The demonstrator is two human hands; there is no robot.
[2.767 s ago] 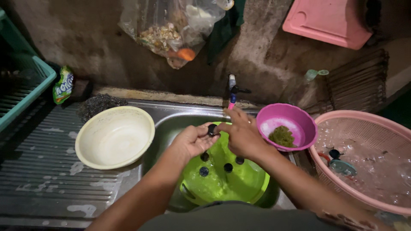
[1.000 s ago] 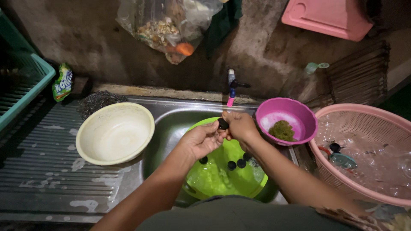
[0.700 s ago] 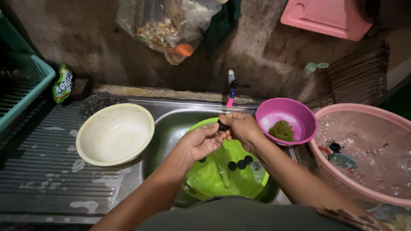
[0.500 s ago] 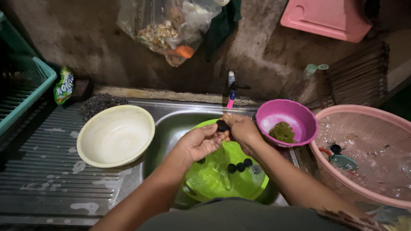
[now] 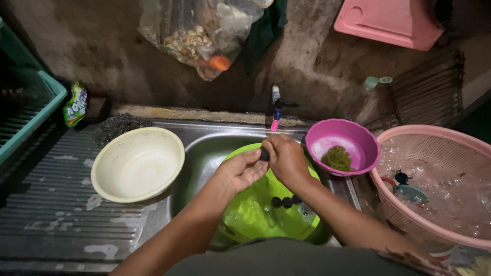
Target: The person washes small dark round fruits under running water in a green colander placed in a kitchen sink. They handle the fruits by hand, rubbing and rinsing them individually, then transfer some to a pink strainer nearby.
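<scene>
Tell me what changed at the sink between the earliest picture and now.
Both hands, left hand and right hand, rose slightly, keeping their grip on the small black piece over the green basin. The loose black pieces shifted inside it. Cream bowl and purple bowl stayed put.

A wet steel sink bench (image 5: 61, 225) with a ribbed drainboard carries the things. Left of the hands (image 5: 266, 166), 1 cream bowl (image 5: 137, 163) sits on it. Below them, a green basin (image 5: 266, 214) rests in the sink well (image 5: 204, 148). To their right stands a purple bowl (image 5: 353, 140).
</scene>
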